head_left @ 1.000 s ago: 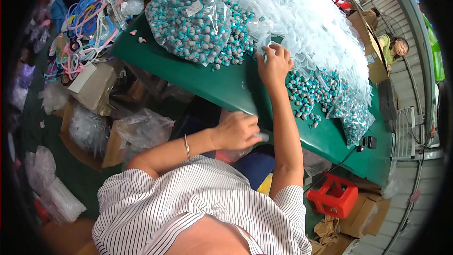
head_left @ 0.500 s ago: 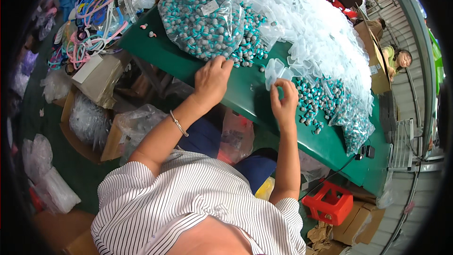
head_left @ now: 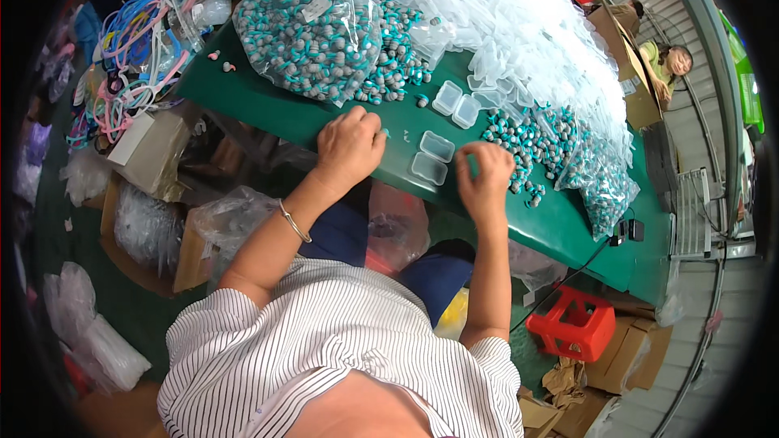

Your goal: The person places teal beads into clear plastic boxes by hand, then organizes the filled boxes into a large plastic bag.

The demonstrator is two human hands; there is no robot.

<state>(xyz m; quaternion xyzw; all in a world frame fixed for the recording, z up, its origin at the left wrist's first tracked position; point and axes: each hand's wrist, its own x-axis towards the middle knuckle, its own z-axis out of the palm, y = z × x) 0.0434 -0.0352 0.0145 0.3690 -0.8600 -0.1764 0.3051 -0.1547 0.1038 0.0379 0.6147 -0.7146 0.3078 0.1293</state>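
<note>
Green-topped table [head_left: 268, 107], person seated at its near edge, both bare hands over it. Left hand [head_left: 351, 143] at the table's edge, knuckles up, fingers curled in toward the thumb; a speck of teal shows just beside the fingertips, but cannot tell whether it is pinched. Metal bangle [head_left: 294, 221] on that forearm. Right hand [head_left: 487, 174] bent, fingers curled down near the thumb; fingertips partly hidden, cannot tell whether they pinch anything.

Between the hands, nearer the right: a clear plastic case [head_left: 428, 169], hinged open, its two halves flat on the green surface. Farther in, a second open case [head_left: 448, 98] lies likewise, near the edge of a great heap of clear cases [head_left: 519, 24].

Loose grey-and-teal plugs in two lots: one pile [head_left: 402, 73] beside a large, full transparent bag [head_left: 308, 40] beyond the left hand; another pile [head_left: 519, 146] just beyond the right hand, running up to a smaller bag [head_left: 604, 203]. A single plug [head_left: 422, 100] sits apart, near the second case. Two pinkish pieces [head_left: 229, 66] at the table's left end. Red plastic stool [head_left: 572, 324] on the floor, right.
</note>
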